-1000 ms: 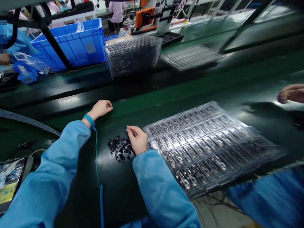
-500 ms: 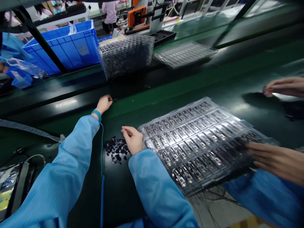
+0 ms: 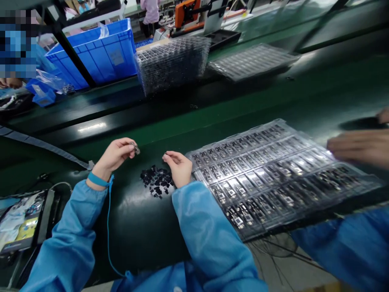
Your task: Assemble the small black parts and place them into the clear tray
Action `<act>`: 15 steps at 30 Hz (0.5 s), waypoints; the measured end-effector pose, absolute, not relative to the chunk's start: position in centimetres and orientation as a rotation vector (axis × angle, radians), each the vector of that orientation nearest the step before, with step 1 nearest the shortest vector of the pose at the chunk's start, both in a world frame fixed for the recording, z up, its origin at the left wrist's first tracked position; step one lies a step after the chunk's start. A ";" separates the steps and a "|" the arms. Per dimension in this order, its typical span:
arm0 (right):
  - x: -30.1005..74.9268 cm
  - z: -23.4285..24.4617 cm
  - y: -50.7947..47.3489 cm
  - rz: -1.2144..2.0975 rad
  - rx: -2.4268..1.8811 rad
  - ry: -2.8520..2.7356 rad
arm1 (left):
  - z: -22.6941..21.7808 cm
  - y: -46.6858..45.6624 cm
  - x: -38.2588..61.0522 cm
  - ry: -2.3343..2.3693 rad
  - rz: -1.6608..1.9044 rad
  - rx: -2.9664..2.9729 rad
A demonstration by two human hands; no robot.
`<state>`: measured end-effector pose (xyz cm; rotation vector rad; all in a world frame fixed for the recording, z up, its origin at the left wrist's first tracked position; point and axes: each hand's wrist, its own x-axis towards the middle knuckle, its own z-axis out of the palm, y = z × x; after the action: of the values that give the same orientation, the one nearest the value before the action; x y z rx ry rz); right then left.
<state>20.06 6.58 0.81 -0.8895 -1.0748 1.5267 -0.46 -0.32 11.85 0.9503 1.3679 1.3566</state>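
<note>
My left hand [image 3: 117, 155] is raised a little above the dark green belt, its fingertips pinched on a small metal part [image 3: 135, 149]. My right hand [image 3: 179, 168] rests on the belt with fingers curled and thumb pressed to fingertips; what it pinches is too small to name. Between and just below my hands lies a pile of small black parts [image 3: 157, 182]. Right of my right hand sits a clear plastic tray [image 3: 273, 170] with rows of small components in its pockets.
A co-worker's blurred hand [image 3: 358, 147] hovers over the tray's right end, their blue sleeve [image 3: 349, 247] below. Across the belt stand a stack of clear trays [image 3: 173, 63], a flat tray [image 3: 252, 61] and a blue crate [image 3: 97, 56]. A screen [image 3: 18, 221] lies at left.
My left hand drew back from the far side of the belt with a small part in its fingertips. The co-worker's hand lifted off the tray's near right corner.
</note>
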 end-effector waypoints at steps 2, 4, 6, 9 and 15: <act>20.1 1.2 6.4 1.573 -0.865 -1.048 | 11.0 -0.9 1.1 1.375 1.240 0.996; 20.3 1.8 6.0 1.625 -0.806 -1.061 | 10.3 -1.1 2.4 1.418 1.140 1.072; 20.6 2.5 5.4 1.673 -0.735 -1.123 | 9.8 -1.2 3.4 1.483 1.059 1.170; 20.7 3.3 4.5 1.685 -0.659 -1.236 | 9.5 -1.5 4.4 1.642 0.963 1.419; 20.6 3.5 4.0 1.580 -0.661 -1.298 | 9.9 -2.3 5.6 1.840 0.829 1.934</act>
<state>20.60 3.97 3.50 -0.6606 -1.2983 1.5799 5.62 -2.29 9.85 1.9342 1.8397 0.8293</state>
